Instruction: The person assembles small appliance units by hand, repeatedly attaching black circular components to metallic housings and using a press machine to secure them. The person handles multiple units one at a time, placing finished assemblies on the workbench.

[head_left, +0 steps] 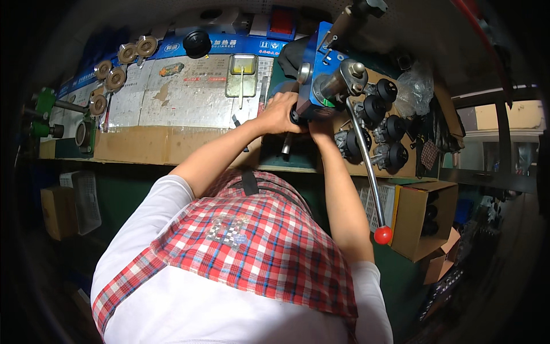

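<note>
Head view: person leans over a workbench (172, 146) covered in flattened cardboard, both arms reaching up to a blue hand press (316, 69) bolted near the bench's middle. Left hand (279, 113) curled around a dark round part (295, 114) seated at the press base, fingers closed on it, touching the blue frame. Right hand (321, 129) tucked just under and right of the frame, mostly hidden behind it, so cannot tell if it's gripping or flat

The part sits low on the press's left face, between both hands, right at the front of the bench. Only its dark rim shows; its axis looks to run roughly along the press ram, pointing away from the person into the frame, but too covered to be sure

Press lever (366, 166) is long and chrome, running from the head down and toward the person, ending in a red ball knob (383, 234) near the right elbow. Neither hand is on it

Step in hand, as judged: seating the part squarely in the press. Done well means keeping it flush against the seat, axis in line with the ram, fingers clear of the pinch zone before anyone touches the lever

Around: finished black assemblies (381, 123) just right of the press, tan round parts (114, 74) far left, an open carton (424, 218) below right
</note>
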`<state>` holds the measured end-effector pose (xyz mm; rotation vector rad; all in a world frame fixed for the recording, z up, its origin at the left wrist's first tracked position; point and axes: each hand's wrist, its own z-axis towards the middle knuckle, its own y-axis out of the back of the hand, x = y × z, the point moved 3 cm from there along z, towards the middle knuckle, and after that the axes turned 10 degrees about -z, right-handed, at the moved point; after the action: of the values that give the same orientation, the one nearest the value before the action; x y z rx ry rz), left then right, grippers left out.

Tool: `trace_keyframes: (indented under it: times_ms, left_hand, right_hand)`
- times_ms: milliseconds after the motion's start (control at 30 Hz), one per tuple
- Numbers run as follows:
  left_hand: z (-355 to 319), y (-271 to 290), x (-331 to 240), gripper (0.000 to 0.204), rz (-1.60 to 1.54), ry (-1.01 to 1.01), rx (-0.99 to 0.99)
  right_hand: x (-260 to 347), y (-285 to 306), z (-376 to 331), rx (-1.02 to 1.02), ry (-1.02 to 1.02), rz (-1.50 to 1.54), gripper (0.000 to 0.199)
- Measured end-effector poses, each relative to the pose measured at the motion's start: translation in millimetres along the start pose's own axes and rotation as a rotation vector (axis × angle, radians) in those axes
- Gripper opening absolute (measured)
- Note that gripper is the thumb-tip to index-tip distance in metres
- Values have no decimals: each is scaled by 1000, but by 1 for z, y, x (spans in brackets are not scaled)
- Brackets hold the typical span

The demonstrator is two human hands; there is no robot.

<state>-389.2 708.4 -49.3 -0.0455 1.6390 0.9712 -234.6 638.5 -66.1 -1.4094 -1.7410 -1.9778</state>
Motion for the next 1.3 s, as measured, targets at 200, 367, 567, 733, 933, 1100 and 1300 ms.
trace_keyframes:
  times_ms: [200,367,567,733,933,1100,1300]
  left_hand:
    - [-3,-5,4,81,58,-114,-147]
    - [-5,-1,2,75,35,-99,-132]
    - [1,3,-4,73,32,-51,-35]
    - [5,3,-8,73,48,-44,29]
    - [4,8,-9,76,79,-27,67]
    - [4,8,-11,78,28,-23,72]
    - [3,9,-8,78,25,-23,60]
  right_hand:
    - [44,164,-116,498,-448,658,77]
    - [90,227,-230,466,-354,148,58]
    - [-4,142,-218,452,-314,-176,21]
    - [-58,85,-197,21,-90,-374,20]
    - [-38,85,-186,9,-218,-344,41]
    - [-41,74,-181,-74,-212,-380,33]
    - [-70,48,-162,-183,-95,-319,26]
